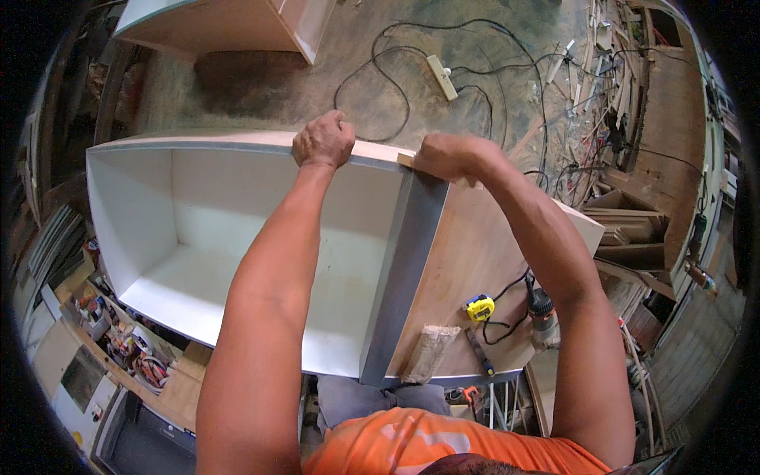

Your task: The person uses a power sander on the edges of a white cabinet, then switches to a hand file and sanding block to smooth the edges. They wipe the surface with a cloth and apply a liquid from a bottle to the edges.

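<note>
A large cabinet carcass (237, 261) lies before me, white inside, with dark grey edging on its front rim. My left hand (324, 141) is closed over the far long edge, fingers curled on the bare wood side. To its right, my right hand (447, 158) is bent down at the same edge, where the grey divider strip (412, 237) meets it. A small flat tan piece (405, 160) sticks out from its fingers; I cannot make out whether it is wood or sandpaper. The wrist hides most of the right fingers.
On the plywood panel (467, 245) lie a yellow tape measure (479, 308), a corded power tool (542, 313), a dusty block (430, 354) and a dark slim tool (480, 352). Beyond, a power strip (442, 77) with black cables crosses the dusty floor. Another cabinet (229, 28) stands far left.
</note>
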`<state>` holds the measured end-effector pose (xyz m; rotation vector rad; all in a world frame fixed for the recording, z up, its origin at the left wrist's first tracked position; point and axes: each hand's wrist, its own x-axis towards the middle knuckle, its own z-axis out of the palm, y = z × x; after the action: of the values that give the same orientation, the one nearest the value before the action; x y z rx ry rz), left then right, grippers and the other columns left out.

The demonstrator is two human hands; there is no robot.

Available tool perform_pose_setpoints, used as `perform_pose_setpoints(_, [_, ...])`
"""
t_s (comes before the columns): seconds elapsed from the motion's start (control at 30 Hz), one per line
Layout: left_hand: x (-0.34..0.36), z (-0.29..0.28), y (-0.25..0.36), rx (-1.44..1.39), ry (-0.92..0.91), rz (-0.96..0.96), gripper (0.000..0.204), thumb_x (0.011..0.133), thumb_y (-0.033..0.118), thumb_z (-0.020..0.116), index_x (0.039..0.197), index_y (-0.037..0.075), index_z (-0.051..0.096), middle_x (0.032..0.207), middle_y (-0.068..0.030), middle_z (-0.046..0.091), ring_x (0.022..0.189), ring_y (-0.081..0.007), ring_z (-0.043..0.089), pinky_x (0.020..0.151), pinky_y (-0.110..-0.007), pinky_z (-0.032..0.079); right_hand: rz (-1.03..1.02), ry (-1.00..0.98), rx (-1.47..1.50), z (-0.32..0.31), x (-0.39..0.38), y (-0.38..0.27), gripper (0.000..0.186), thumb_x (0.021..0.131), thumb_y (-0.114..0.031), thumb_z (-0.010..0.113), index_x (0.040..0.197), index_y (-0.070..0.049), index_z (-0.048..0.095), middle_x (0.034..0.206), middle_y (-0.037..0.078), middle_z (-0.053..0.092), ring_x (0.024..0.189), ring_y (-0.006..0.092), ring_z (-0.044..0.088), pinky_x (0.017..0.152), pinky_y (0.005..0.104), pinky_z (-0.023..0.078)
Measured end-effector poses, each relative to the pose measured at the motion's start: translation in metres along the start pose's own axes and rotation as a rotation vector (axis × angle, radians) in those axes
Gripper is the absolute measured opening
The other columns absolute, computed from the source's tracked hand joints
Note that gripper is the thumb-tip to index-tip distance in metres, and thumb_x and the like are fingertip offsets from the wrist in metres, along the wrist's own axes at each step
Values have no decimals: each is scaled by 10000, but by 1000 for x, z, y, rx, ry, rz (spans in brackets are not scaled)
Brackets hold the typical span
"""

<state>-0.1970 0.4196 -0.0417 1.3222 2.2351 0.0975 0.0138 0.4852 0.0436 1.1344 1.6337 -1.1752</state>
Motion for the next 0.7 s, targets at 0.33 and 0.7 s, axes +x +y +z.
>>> perform_pose_setpoints(0.33, [1,4,-5,-5,22,-2,345,820,328,537,1095,252,730,1100,-138,710,1026,-349,670,903,-448,524,-71,96,-8,-5,42,42,441,899,-351,539,1022,48,683,988,194,711,823,311,697,709,419,526])
perform_pose_setpoints(0.7, [0,6,-8,-39,84,16,336,806,303,546,1085,263,729,1090,-132,708,1024,-354,663,911,-440,519,-393,-217,1301,-16,2,116,555,1022,-415,478,1309,59,509,1087,255,681,811,290,712,651,404,595])
